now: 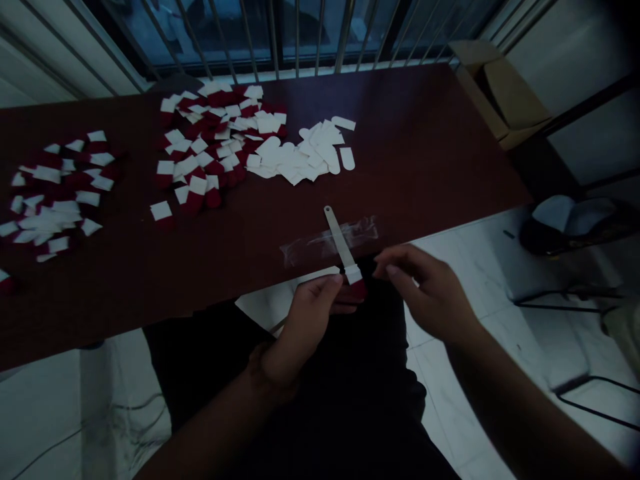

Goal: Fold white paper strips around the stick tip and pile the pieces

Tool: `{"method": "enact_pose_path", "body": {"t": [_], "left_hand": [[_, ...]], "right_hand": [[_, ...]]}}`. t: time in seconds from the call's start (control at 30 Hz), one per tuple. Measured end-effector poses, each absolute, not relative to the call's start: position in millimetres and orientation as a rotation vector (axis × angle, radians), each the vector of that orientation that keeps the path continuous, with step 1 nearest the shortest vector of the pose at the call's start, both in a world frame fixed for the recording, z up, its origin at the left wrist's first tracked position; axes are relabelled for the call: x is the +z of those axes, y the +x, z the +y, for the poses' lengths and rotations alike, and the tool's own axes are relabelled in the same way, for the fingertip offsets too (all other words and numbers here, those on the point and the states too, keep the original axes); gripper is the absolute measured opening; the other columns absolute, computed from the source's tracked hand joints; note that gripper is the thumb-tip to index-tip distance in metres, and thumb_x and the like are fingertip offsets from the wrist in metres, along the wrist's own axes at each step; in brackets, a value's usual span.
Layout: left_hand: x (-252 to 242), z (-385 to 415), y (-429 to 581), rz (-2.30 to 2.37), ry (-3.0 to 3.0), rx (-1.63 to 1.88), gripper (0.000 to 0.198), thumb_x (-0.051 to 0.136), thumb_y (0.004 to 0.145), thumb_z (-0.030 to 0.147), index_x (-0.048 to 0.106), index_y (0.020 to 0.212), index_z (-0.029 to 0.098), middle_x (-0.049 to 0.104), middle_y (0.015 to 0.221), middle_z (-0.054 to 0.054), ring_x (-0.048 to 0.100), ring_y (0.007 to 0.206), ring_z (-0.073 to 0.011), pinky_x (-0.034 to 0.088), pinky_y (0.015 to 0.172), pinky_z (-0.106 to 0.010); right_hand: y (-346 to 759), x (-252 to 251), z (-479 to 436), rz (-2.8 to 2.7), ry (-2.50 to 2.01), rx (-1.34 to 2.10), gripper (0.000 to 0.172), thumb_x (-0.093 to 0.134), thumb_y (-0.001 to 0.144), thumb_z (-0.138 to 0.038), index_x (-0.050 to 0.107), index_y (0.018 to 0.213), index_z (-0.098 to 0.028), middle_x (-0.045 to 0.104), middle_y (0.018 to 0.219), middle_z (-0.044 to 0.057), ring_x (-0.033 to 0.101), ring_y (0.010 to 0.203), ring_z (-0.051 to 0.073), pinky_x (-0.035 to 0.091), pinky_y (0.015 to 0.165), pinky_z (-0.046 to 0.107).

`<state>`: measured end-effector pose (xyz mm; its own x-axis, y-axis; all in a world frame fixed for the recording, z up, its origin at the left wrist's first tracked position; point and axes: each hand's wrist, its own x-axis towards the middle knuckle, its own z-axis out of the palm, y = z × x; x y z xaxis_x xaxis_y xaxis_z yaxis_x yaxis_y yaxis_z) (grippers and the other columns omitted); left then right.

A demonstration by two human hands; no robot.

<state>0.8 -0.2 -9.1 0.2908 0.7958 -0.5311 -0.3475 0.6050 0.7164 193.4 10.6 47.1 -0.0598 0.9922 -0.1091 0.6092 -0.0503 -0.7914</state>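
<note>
My left hand (307,317) is closed in a pinch on the lower end of a long white strip (339,239) with a small red and white tab (355,278) at its base. The strip points up and away over the table's front edge. My right hand (425,287) hovers just right of the tab with its fingers curled and slightly apart, holding nothing I can make out. A clear plastic sleeve (327,241) lies on the dark red table (425,153) behind the strip.
Piles of red and white tabs (210,143) (55,193) cover the table's left and middle. A heap of plain white pieces (305,153) lies beside them. A cardboard box (500,93) stands at the far right; a chair (575,223) is on the floor.
</note>
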Motion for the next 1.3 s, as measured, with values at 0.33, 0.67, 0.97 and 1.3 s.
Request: {"method": "enact_pose_path", "body": {"t": [0.33,0.67,0.97,1.3], "left_hand": [[-7.3,1.9,5.2,1.07,0.649,0.745,0.024,0.077,0.09,0.039,0.07,0.084,0.017,0.073,0.077,-0.003,0.071,0.072,-0.0144,0.057,0.062,-0.022],[8.2,-1.7,-14.4,1.405,1.55,0.815,0.026,0.058,0.1,0.038,0.073,0.09,0.019,0.072,0.082,-0.005,0.065,0.072,-0.0173,0.05,0.07,-0.031],[13.8,10.1,-11.6,1.336,1.772,0.668,0.034,0.055,0.098,0.024,0.069,0.129,0.025,0.076,0.093,-0.002,0.069,0.079,-0.0185,0.05,0.076,-0.031],[26.6,19.0,-12.4,1.277,1.501,0.631,0.029,0.056,0.094,0.02,0.071,0.118,0.024,0.07,0.073,0.003,0.059,0.055,-0.0132,0.044,0.058,-0.027]], "right_hand": [[168.1,17.4,-14.6,-1.194,-1.691,1.438,0.022,0.063,0.099,-0.036,0.069,0.083,-0.021,0.066,0.073,-0.002,0.06,0.068,0.013,0.045,0.064,0.026],[169.4,19.2,-12.0,-1.015,-1.537,1.776,0.039,0.053,0.103,-0.046,0.072,0.084,-0.018,0.073,0.072,0.005,0.064,0.067,0.016,0.041,0.061,0.029],[154.6,19.9,-22.8,-0.788,-1.398,1.859,0.026,0.053,0.102,-0.034,0.07,0.091,-0.018,0.072,0.07,0.004,0.06,0.063,0.016,0.042,0.061,0.029],[145.7,16.1,-8.9,-0.737,-1.434,1.788,0.027,0.057,0.097,-0.039,0.068,0.08,-0.02,0.061,0.064,0.0,0.053,0.058,0.014,0.042,0.057,0.029]]}}
